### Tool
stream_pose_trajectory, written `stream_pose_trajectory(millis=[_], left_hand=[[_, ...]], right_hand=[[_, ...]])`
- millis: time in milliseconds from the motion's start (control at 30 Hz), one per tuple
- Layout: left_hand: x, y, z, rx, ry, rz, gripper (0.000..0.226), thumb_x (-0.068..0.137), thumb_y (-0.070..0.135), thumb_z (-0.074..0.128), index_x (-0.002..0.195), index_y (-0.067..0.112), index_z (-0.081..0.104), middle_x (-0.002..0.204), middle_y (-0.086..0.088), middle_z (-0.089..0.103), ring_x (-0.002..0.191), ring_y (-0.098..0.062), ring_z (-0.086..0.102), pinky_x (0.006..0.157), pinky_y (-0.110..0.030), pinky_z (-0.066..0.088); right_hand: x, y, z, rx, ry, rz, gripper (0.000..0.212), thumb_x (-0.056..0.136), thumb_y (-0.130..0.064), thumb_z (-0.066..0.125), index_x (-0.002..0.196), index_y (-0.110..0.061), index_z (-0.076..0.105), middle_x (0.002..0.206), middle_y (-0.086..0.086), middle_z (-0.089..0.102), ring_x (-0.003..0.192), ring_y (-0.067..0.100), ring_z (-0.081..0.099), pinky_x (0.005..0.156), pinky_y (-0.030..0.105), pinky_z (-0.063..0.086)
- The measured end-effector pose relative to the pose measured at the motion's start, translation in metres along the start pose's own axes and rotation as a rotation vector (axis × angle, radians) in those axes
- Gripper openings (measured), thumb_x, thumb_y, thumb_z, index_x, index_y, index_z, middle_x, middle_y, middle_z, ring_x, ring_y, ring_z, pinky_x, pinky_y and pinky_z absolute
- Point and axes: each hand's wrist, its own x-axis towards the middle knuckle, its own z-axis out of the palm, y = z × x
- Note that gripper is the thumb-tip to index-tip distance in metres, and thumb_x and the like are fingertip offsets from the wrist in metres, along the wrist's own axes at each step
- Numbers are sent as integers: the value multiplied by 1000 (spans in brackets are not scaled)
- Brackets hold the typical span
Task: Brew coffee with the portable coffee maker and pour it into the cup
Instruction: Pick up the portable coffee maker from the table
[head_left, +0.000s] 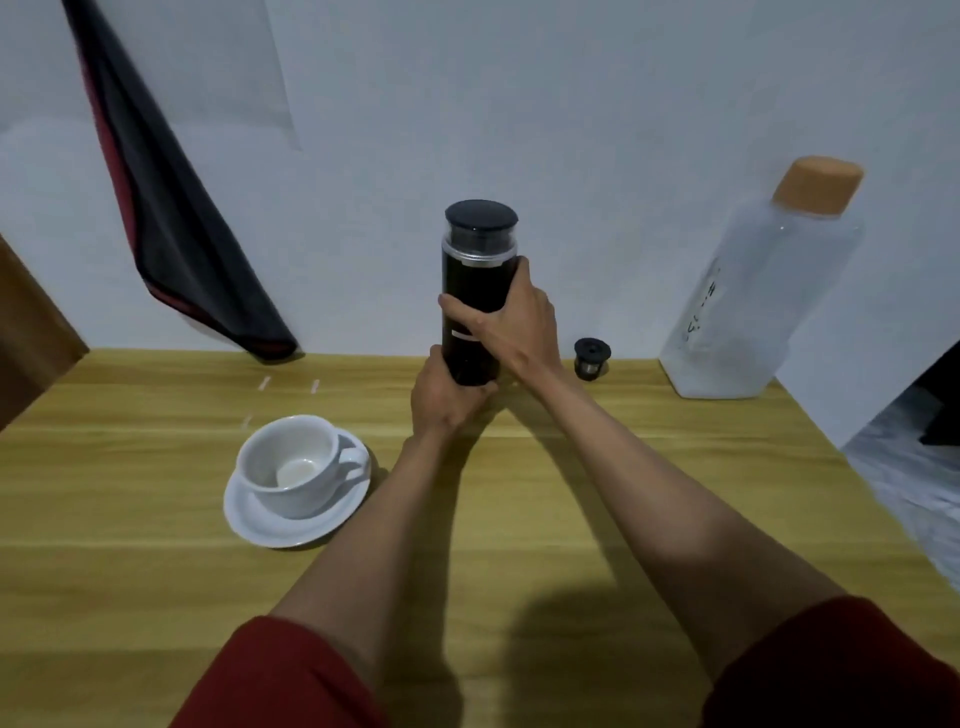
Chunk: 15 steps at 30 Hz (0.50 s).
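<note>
The black portable coffee maker stands upright near the far middle of the wooden table, its dark lid on top. My right hand wraps round its middle from the right. My left hand grips its base from the front left. A white cup with its handle to the right sits on a white saucer, left of my left forearm; it looks empty. A small black filter basket stands on the table just right of my right hand.
A clear water bottle with an orange cap stands at the far right by the wall. A dark cloth with red edging hangs on the wall at the left. The table's right edge drops off near the bottle.
</note>
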Motion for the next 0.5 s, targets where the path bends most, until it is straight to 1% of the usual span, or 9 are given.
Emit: stream_pose_trajectory(millis=[33,100,300,400,500], left_hand=[[-1,1,-1,15,5,8,66,72,33,84,123,10,50,115,-7,66,105,-27,63,86,-42,54],[-6,3,-5,31,14,20,68,74,32,84,127,7,49,119,-9,66,109,-28,62,90,-46,53],[-46,15,-21,24,25,32,68,70,36,86,122,10,52,116,-5,68,106,-25,64,87,-45,54],[-72,14,-25,9,22,11,69,69,37,86,124,11,53,116,-4,69,105,-25,65,87,-42,54],[-96,7,-26,17,5,1,70,69,38,86,125,11,53,116,-4,69,104,-24,65,87,-42,54]], right_hand=[[-2,-3,-2,-2,8,-6,70,62,-67,73,107,-21,46,99,-6,66,88,19,65,76,39,57],[-8,-9,-8,1,16,-1,70,62,-66,73,108,-20,47,100,-6,66,91,20,65,78,41,56],[-44,-36,-32,-16,18,-6,71,60,-67,72,106,-19,47,100,-5,67,91,21,65,78,40,56],[-66,-43,-41,-27,-6,3,71,62,-66,74,106,-18,47,99,-4,67,91,22,65,78,41,56],[-88,-40,-44,-26,-34,21,71,62,-65,75,107,-18,47,98,-5,67,90,21,66,75,39,57]])
